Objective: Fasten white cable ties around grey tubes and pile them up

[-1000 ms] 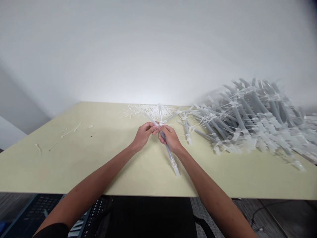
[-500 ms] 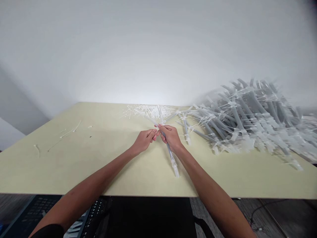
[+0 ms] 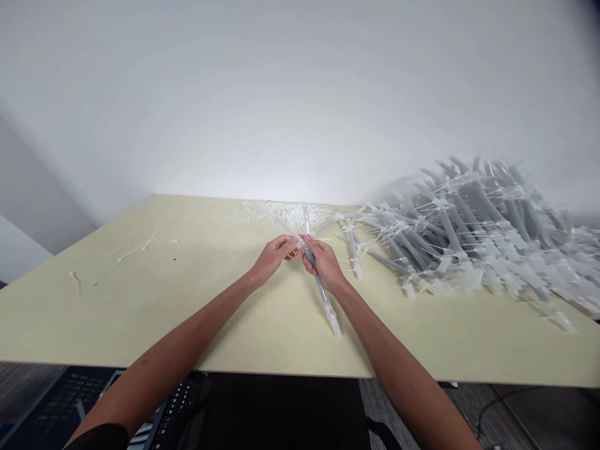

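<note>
My right hand (image 3: 323, 262) is wrapped round a grey, translucent tube assembly (image 3: 320, 289) near the middle of the table. The lower end of the assembly, with a clear connector, points down toward the front edge; clear branches stick out above my fingers. Close on its left side, my left hand (image 3: 275, 256) has its fingers bent together at the joint. Whatever those fingers pinch is too small to make out. Just behind both hands lies a heap of white cable ties (image 3: 293, 214).
A large pile of similar tube assemblies (image 3: 450, 225) covers the table's right side. Several loose ties (image 3: 140, 248) lie at the left on the pale yellow table (image 3: 154, 312). A wall rises behind; dark crates (image 3: 51, 406) stand below the front edge.
The fingers of my left hand have loosened and shifted slightly up and left. My right hand keeps its hold on the tube. The whole view has shifted a little.
</note>
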Motion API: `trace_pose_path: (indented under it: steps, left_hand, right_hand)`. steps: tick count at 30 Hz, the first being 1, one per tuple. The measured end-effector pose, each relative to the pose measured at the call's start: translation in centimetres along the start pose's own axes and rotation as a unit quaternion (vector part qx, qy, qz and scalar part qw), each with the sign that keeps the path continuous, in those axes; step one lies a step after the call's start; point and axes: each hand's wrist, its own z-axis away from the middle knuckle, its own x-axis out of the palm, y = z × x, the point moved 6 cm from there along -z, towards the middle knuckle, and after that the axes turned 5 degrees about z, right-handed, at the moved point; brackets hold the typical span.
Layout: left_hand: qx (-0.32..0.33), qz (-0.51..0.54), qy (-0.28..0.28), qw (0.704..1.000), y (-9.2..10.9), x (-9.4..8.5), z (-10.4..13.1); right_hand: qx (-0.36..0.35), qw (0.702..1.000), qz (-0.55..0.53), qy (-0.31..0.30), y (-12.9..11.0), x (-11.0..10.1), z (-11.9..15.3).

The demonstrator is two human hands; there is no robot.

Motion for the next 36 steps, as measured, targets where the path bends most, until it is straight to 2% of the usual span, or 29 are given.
trace_pose_path:
  steps: [5, 17, 21, 25, 28, 32, 36]
  left_hand:
    - [0.042, 0.016, -0.015, 0.999, 0.6, 1.0, 0.0]
    - [0.070, -0.025, 0.023, 0.997, 0.4, 0.8, -0.1]
    - [0.043, -0.011, -0.013, 0.999, -0.3, 0.9, -0.2]
    - [-0.036, -0.008, -0.043, 0.998, -1.9, 0.3, -0.2]
    - [-0.041, -0.046, -0.067, 0.996, -2.1, 0.0, 0.0]
    - [-0.002, -0.148, -0.041, 0.988, -1.2, -0.2, 0.2]
    - [0.019, -0.209, -0.025, 0.977, -0.8, 0.5, 0.5]
  right_hand:
    - [-0.001, 1.000, 0.012, -0.019, 0.0, 0.6, 0.1]
    - [0.011, 0.999, -0.036, -0.029, 0.4, 0.6, 0.2]
    - [0.024, 0.998, -0.052, -0.028, 1.0, 0.5, -0.1]
    - [0.025, 0.997, -0.061, -0.026, 1.0, 0.1, -0.2]
    - [0.024, 0.998, -0.053, -0.021, 0.8, -0.2, -0.2]
    - [0.016, 1.000, -0.001, 0.012, 0.9, -0.7, -0.3]
    - [-0.004, 0.998, 0.052, 0.037, 1.9, -0.8, -0.7]
